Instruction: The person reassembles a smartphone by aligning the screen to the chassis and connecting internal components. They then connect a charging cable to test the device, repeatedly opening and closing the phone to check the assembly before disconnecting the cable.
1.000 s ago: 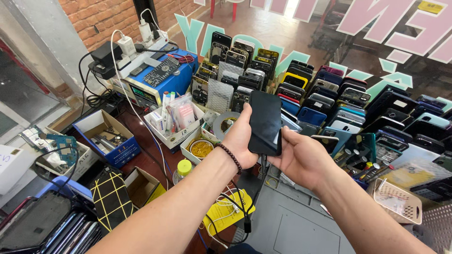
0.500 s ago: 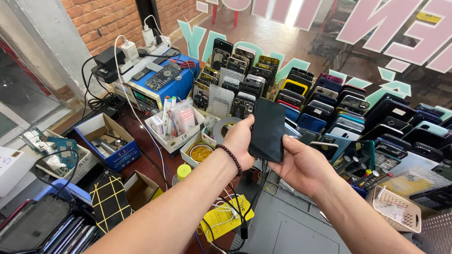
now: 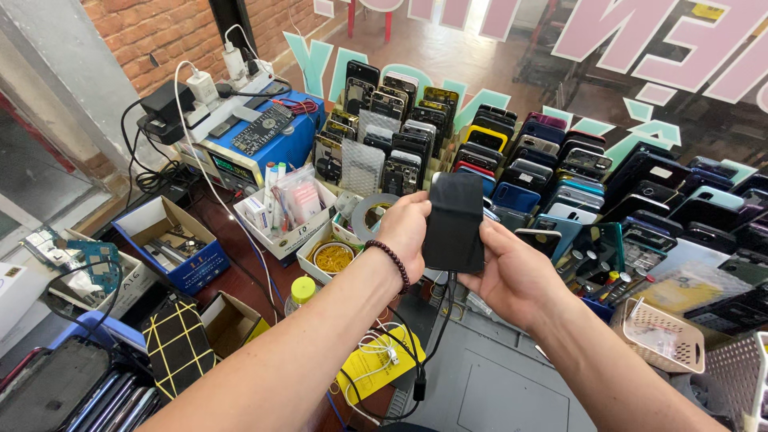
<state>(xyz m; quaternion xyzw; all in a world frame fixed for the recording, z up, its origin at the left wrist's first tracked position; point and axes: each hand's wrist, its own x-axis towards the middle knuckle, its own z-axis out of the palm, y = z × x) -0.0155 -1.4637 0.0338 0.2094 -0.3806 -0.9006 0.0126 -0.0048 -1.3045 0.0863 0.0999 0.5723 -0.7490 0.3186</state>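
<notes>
A flat black rectangular device (image 3: 454,222) stands upright between both hands above the workbench, with a black cable (image 3: 438,336) hanging from its lower end. My left hand (image 3: 406,232) grips its left edge; a dark bead bracelet (image 3: 392,262) sits on that wrist. My right hand (image 3: 512,272) cups its right edge and back from below. Behind the device stand rows of phones and phone back covers (image 3: 512,160).
A blue bench power unit (image 3: 260,144) with chargers sits far left. White trays (image 3: 290,218) hold tubes and small bags. A tape roll (image 3: 372,214), a blue box of parts (image 3: 172,244), a grey work mat (image 3: 488,384) and a white mesh basket (image 3: 660,336) surround the hands.
Both hands have kept their grip on the black device, which has shifted slightly up and to the right. The view has tilted a little.
</notes>
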